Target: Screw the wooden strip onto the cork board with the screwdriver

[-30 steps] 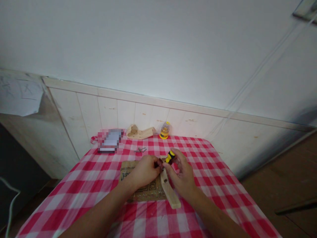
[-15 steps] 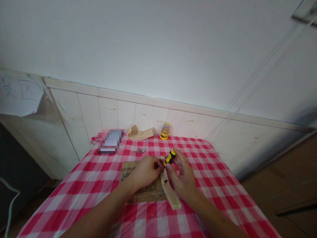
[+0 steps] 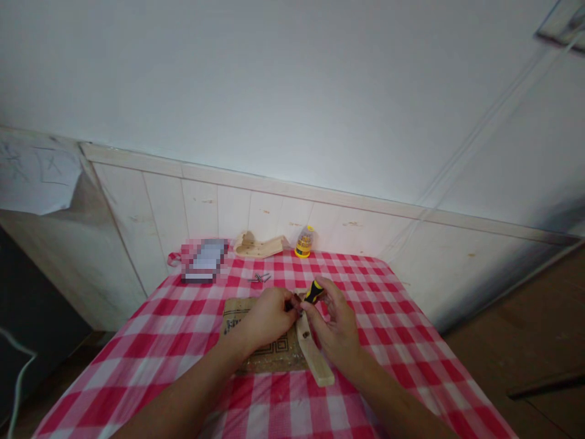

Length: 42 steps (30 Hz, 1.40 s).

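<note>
My right hand [image 3: 337, 323] grips a small yellow-and-black screwdriver [image 3: 314, 292], handle tilted up to the right and tip pointing down left. Its tip is hidden among the fingers. My left hand [image 3: 270, 314] is closed with thumb and fingers pinching a small dark reddish-brown piece [image 3: 296, 302] beside the screwdriver. Below both hands lies a pale, curved wooden piece [image 3: 314, 358] with a dark hole or knot in it. It rests across the right side of a brown printed board [image 3: 281, 361], its near end extending past the board's edge.
A red-and-white checked cloth [image 3: 388, 341] covers the table. Several screws [image 3: 259, 278] lie beyond the board. Along the wall stand another shaped wooden piece [image 3: 260, 247] and a yellow-capped clear container [image 3: 303, 242]. A pixelated phone-like object [image 3: 205, 261] sits back left.
The screwdriver handle has turned in my right hand and shows more black now. My right fingers have shifted slightly lower around it. My left hand stays in nearly the same place.
</note>
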Each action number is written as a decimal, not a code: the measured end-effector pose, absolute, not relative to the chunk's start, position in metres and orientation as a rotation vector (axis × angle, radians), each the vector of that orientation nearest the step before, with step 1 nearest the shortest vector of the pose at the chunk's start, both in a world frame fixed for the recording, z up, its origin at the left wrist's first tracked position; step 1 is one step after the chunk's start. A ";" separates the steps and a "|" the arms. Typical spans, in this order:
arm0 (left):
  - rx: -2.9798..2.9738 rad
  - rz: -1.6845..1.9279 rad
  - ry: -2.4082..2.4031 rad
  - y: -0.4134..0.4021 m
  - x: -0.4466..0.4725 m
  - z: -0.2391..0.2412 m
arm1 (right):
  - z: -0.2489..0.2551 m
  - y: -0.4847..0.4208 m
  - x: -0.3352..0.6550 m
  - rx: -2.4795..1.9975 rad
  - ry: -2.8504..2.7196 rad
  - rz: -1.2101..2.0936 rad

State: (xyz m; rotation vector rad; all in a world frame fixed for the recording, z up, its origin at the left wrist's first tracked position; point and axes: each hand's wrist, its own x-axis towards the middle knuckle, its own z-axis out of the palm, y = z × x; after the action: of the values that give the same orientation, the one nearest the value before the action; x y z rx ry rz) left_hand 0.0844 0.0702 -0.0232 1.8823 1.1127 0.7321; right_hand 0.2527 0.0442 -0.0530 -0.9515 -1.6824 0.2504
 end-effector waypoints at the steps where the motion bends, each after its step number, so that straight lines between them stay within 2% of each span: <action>1: 1.886 0.730 1.117 0.070 0.084 -0.023 | -0.053 0.044 0.253 -0.946 -1.683 0.250; 11: 1.838 0.751 1.079 0.071 0.084 -0.024 | -0.044 0.035 0.252 -0.906 -1.711 0.400; 30: 1.890 0.739 1.125 0.071 0.085 -0.024 | -0.046 0.042 0.253 -0.959 -1.681 0.243; 42: 1.847 0.764 1.071 0.072 0.085 -0.029 | -0.041 0.037 0.255 -0.926 -1.711 0.362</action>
State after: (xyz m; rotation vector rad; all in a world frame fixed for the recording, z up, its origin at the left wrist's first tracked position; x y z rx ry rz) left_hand 0.0845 0.0724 -0.0295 1.8475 1.0713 0.7640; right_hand 0.2551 0.0371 -0.0412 -0.9262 -1.7112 0.3623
